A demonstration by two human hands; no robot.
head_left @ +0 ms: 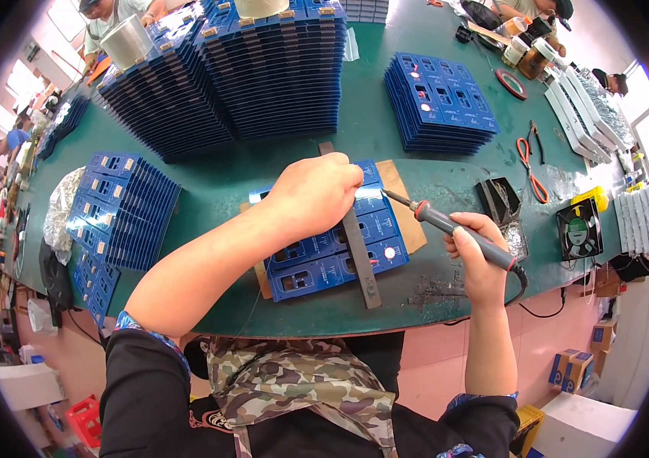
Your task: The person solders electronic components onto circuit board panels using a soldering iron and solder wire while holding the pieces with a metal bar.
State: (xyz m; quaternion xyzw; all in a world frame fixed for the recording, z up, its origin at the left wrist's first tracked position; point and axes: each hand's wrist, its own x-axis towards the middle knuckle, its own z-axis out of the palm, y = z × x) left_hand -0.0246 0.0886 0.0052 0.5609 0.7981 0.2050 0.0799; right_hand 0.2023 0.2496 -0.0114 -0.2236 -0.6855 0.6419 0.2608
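Observation:
A blue circuit board panel [317,276] lies on a piece of brown cardboard [411,227] in front of me, with a dark flat metal bar [360,263] across it. My left hand [317,191] is closed above the panel's far part, next to the bar. Its fingertips are turned away, so what they pinch is hidden. My right hand [481,256] grips a soldering iron [462,233] by its grey and red handle. The iron's tip points left at the panel's far right edge, close to my left fingers; I cannot tell whether it touches.
Tall stacks of blue boards [271,76] stand at the back left, a lower stack [442,103] at the back right. More boards [122,210] lean at left. On the right are orange-handled pliers [532,164], a black box [498,200] and a small fan [578,229]. Other people sit across the table.

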